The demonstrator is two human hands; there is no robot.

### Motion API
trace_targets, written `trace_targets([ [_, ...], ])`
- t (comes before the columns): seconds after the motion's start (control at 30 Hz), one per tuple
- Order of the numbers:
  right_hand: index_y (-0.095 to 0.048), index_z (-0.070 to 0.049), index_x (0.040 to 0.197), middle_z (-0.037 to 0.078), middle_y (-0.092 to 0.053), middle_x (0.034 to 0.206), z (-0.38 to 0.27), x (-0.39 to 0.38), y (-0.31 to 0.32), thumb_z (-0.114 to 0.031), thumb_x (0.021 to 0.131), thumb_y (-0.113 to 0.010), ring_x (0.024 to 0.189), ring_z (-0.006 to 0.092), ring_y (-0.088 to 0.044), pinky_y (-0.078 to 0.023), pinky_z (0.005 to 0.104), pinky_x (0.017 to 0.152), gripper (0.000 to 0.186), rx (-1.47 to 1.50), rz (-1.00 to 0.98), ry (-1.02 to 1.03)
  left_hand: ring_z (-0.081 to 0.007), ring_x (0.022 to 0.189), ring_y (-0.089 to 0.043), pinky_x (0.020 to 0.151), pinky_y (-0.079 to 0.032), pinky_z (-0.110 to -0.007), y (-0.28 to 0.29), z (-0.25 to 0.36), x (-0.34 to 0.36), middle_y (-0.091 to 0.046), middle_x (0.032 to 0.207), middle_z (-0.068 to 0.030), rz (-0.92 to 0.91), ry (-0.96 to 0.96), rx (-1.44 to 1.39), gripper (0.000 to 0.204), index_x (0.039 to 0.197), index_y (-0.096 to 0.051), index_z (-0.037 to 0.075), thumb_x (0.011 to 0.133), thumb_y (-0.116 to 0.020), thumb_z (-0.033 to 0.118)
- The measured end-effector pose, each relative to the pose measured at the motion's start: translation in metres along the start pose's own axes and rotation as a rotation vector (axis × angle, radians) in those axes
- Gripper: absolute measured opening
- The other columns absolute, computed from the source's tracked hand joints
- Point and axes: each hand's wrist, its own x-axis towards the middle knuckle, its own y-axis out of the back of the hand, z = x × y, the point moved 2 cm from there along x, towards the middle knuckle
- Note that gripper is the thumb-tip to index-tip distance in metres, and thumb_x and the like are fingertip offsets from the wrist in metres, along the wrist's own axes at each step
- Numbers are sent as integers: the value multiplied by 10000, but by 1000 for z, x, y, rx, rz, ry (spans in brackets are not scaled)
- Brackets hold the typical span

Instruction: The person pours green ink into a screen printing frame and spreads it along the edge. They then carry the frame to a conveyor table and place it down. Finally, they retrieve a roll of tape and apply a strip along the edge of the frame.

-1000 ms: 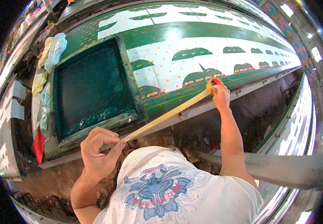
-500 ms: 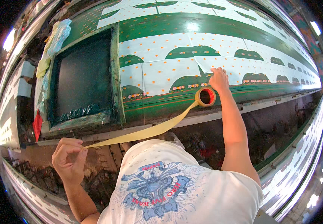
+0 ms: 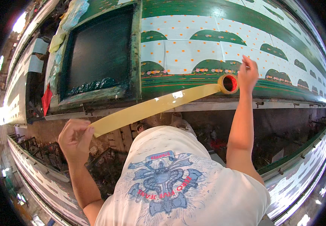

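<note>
My left hand pinches the free end of a wide yellow tape strip between thumb and fingers. The strip runs taut, up and rightward, to its tape roll, which has a red inner core and sits at the near edge of the long green table. Just right of the roll is my right hand, fingers curled in over the white fabric pieces with orange dots. Whether it grips anything, or touches the roll, is hidden.
Left of the fabric, a screen-printing frame lies on the table, with thick dark ink along its near inside edge. A red cloth hangs by its left corner. A metal rail edges the table. Behind me runs another long table.
The fabric corner lifted at my right hand now lies down, and that hand has come off it, to the right. The tape strip has turned its broad face up and pulled straighter.
</note>
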Motion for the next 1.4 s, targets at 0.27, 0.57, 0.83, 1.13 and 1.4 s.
trace_targets([
  [0.27,-644,-93,841,56,-665,783,-135,-182,1,-41,887,-741,677,294,-664,-552,381,664,119,135,-232,445,-159,810,-699,775,-531,-297,0,-7,43,-740,851,-73,-52,-198,-96,114,868,-724,-5,870,-834,-34],
  [0.57,-630,-103,1513,182,-601,1552,-213,-216,-111,-326,943,-786,1485,387,-515,-367,592,1217,631,-586,-592,206,-173,766,-690,704,-512,-324,10,7,54,-737,824,-93,-162,-410,-159,141,843,-745,5,871,-869,65],
  [0.83,-848,-71,1125,137,-706,1326,-222,-235,-106,-303,955,-802,1363,372,-564,-443,585,1129,291,-720,-804,87,-152,787,-705,677,-512,-305,11,-2,63,-759,846,-94,-216,-418,-188,137,862,-767,3,884,-877,81],
  [1.13,-805,-102,911,141,-749,973,-224,-291,22,-329,1032,-697,1000,410,-744,-589,547,832,279,-553,-776,-217,-130,814,-710,756,-535,-297,1,-41,72,-755,832,-67,-254,-324,-207,124,880,-761,3,919,-860,67],
  [1.4,-715,-39,935,223,-755,993,-115,-419,162,-271,1044,-584,946,498,-706,-555,596,848,288,-549,-681,-400,-73,783,-668,740,-524,-267,-10,-97,66,-746,814,-21,-225,-49,-216,158,881,-750,2,954,-856,94],
])
